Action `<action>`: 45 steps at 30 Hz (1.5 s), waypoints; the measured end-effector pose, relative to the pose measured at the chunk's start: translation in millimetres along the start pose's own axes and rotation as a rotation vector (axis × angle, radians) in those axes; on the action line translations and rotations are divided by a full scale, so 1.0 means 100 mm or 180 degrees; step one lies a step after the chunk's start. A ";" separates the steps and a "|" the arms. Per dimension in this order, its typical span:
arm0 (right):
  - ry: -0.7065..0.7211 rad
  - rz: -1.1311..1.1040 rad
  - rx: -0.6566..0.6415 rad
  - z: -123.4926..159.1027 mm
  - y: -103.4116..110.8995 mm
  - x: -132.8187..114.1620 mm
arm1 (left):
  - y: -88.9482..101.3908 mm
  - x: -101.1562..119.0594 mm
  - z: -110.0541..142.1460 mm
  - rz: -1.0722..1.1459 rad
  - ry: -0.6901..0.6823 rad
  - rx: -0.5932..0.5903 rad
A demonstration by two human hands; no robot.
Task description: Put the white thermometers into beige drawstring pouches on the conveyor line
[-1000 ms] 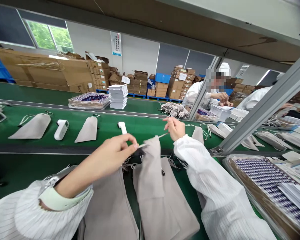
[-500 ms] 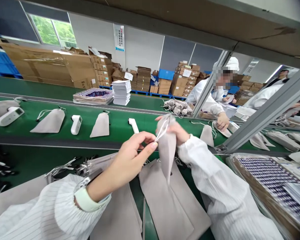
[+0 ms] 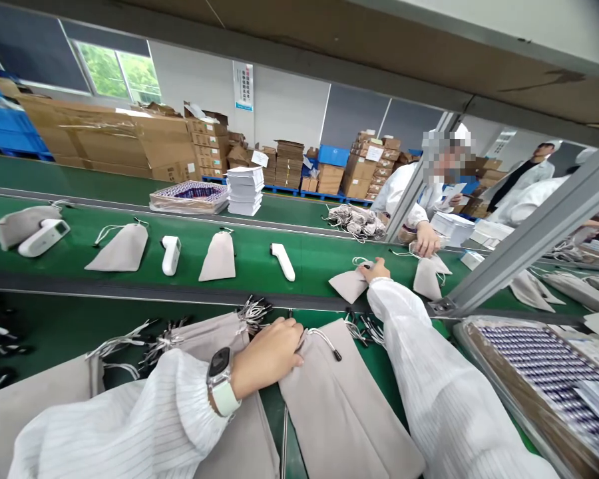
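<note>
The grey pouch [image 3: 347, 288] lies flat on the green conveyor belt [image 3: 249, 269], to the right of a white handheld device [image 3: 283, 262] and apart from it. The right hand [image 3: 378, 270] is at the pouch's cord end with its fingers bent; from where I stand, I cannot tell whether they pinch the cloth or merely rest on it. The left hand [image 3: 274, 350] is nearer the wearer, fingers bent at the top corner of a stacked pouch [image 3: 344, 406], beside its white drawcord [image 3: 323, 338]. Whether those fingers close on fabric is hidden.

Handling, judged by look: light, soft, limp, unlikely to slip or break. The body probably folds when lifted, so a hold on the bottom edge should give poor control. Preferred hold: the neck, between thumb and forefinger, cord included. Loose cord loops may snag on neighbouring cords.
</note>
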State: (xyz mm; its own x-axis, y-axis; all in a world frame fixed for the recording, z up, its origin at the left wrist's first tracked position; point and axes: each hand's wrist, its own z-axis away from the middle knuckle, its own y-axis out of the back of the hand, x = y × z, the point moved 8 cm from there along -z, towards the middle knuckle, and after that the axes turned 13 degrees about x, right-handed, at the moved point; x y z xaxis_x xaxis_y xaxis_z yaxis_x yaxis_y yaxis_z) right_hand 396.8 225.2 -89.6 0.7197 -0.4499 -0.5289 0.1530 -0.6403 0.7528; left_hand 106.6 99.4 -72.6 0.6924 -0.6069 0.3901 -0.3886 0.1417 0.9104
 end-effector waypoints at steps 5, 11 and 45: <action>0.1435 -0.0192 -0.0165 0.47 -0.05 -0.81 | -0.09 -0.07 -0.05 0.0339 0.0042 0.0079; 0.2299 -0.0711 -0.1688 1.33 -0.63 -1.44 | -0.03 -0.08 -0.05 0.0623 0.0115 -0.0165; 0.0195 -0.4698 -0.3538 1.52 0.65 -2.01 | 0.87 -0.08 -0.06 0.1586 0.0226 0.2029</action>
State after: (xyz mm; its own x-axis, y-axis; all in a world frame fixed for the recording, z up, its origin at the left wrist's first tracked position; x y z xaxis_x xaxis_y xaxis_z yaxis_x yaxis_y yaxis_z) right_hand 159.0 179.5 6.3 -0.3800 0.0630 -0.9228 0.9069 0.2218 -0.3583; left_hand 71.2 121.3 4.2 0.3753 -0.5359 0.7562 -0.9182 -0.1033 0.3825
